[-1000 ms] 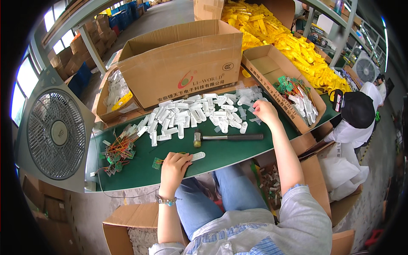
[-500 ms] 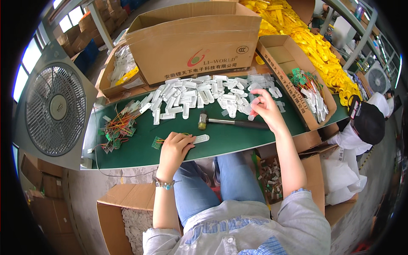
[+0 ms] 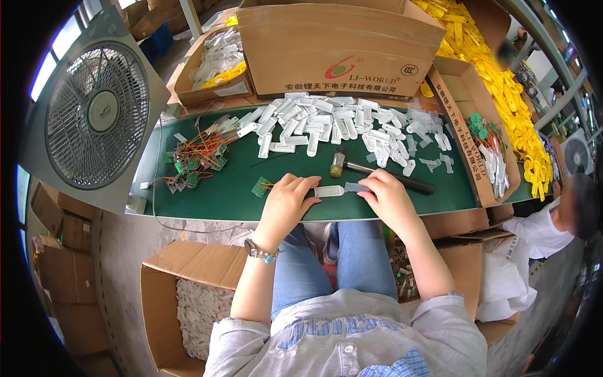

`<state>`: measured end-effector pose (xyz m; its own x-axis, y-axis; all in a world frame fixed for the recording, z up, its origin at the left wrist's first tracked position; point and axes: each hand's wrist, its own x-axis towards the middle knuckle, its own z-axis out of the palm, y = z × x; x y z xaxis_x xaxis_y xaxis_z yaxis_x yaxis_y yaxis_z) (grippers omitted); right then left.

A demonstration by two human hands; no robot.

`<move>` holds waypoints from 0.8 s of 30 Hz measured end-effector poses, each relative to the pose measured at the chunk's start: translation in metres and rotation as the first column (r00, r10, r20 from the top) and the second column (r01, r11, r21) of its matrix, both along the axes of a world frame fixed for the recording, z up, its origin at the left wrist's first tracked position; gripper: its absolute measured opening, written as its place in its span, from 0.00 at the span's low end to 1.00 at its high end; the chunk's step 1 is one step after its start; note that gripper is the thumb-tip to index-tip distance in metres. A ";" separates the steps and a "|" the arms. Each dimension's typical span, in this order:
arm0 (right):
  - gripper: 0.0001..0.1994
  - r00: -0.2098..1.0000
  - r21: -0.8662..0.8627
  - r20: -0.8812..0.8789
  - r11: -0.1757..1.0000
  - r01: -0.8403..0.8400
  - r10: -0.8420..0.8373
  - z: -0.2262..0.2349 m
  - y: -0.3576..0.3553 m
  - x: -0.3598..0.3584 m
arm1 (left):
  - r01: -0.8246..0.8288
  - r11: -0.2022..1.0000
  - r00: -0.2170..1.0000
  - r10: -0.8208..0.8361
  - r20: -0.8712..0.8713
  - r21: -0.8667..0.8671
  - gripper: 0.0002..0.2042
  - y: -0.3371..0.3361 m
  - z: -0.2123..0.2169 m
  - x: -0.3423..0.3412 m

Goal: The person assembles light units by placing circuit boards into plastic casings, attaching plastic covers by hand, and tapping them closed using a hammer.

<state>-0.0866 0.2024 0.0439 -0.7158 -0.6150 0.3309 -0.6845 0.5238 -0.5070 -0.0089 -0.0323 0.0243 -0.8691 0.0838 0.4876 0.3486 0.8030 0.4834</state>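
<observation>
Right hand (image 3: 388,196) moved closer; clear strip (image 3: 356,187) beside white case (image 3: 330,191).

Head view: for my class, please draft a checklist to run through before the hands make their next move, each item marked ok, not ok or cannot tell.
1. White case held by the left hand: ok, fingers at its left end.
2. Translucent piece gripped by the right hand: ok, pinched at its right end.
3. Translucent piece and white case touching: cannot tell, their facing ends are too close together.
4. Wires from the green circuit board untangled along their whole run: cannot tell, the left hand hides part.
5. Hammer well away from the hands: not ok, it lies just beyond the right hand.
</observation>
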 end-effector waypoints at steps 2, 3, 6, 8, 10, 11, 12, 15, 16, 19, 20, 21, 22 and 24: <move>0.10 0.994 0.094 -0.111 0.996 -0.008 0.019 0.000 0.000 0.000 | 0.013 0.999 1.000 -0.013 0.013 0.037 0.21 -0.001 0.000 0.000; 0.10 0.992 0.133 -0.130 0.991 0.010 0.007 0.002 -0.001 0.000 | 0.010 0.999 1.000 -0.010 0.015 0.038 0.21 -0.001 0.000 0.001; 0.11 0.993 0.111 -0.113 0.994 -0.004 0.016 0.015 -0.008 0.002 | -0.005 0.999 0.999 0.003 0.043 0.049 0.22 -0.001 0.000 0.002; 0.12 0.994 0.016 -0.035 0.995 -0.102 0.102 0.017 -0.017 0.001 | -0.005 0.999 0.999 0.003 0.047 0.053 0.22 -0.001 0.001 0.002; 0.14 0.987 -0.009 -0.033 0.987 -0.157 0.157 0.007 -0.028 -0.001 | -0.003 0.999 0.999 0.001 0.047 0.054 0.22 0.000 0.001 0.001; 0.13 0.985 -0.019 -0.038 0.986 -0.166 0.165 0.002 -0.031 -0.002 | -0.001 0.998 0.999 -0.002 0.046 0.056 0.23 0.001 0.001 0.000; 0.13 0.985 -0.021 -0.037 0.985 -0.170 0.170 -0.003 -0.034 -0.003 | -0.005 0.999 0.999 0.003 0.048 0.054 0.23 0.000 0.000 0.001; 0.12 0.983 -0.041 -0.012 0.982 -0.185 0.185 -0.012 -0.039 -0.002 | -0.011 0.999 1.000 0.011 0.010 0.048 0.23 0.000 0.000 0.001; 0.12 0.987 -0.044 0.000 0.986 -0.161 0.161 -0.012 -0.040 -0.001 | -0.010 0.999 1.000 0.009 0.030 0.048 0.23 0.000 0.001 0.001; 0.12 0.991 -0.058 -0.005 0.990 -0.130 0.130 -0.015 -0.043 0.000 | -0.009 0.999 0.999 0.007 0.046 0.039 0.23 0.000 0.002 0.001; 0.12 0.992 -0.069 -0.023 0.989 -0.127 0.126 -0.015 -0.044 0.000 | -0.012 0.999 0.999 0.011 0.041 0.031 0.22 0.001 0.002 0.001; 0.12 0.992 -0.068 -0.023 0.990 -0.125 0.124 -0.015 -0.045 0.000 | -0.010 0.999 0.999 0.008 0.042 0.031 0.22 0.001 0.002 0.001; 0.11 0.993 -0.073 -0.011 0.990 -0.116 0.116 -0.015 -0.045 0.000 | -0.008 1.000 0.999 0.007 0.041 0.029 0.21 0.001 0.002 0.000; 0.11 0.994 -0.080 0.002 0.991 -0.110 0.111 -0.015 -0.046 0.000 | -0.009 1.000 0.999 0.008 0.042 0.026 0.19 0.001 0.002 0.000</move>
<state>-0.0870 0.1565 0.0289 -0.6469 -0.6625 0.3776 -0.7328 0.4029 -0.5483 -0.0086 -0.0315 0.0259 -0.8894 0.0640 0.4527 0.3209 0.7925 0.5185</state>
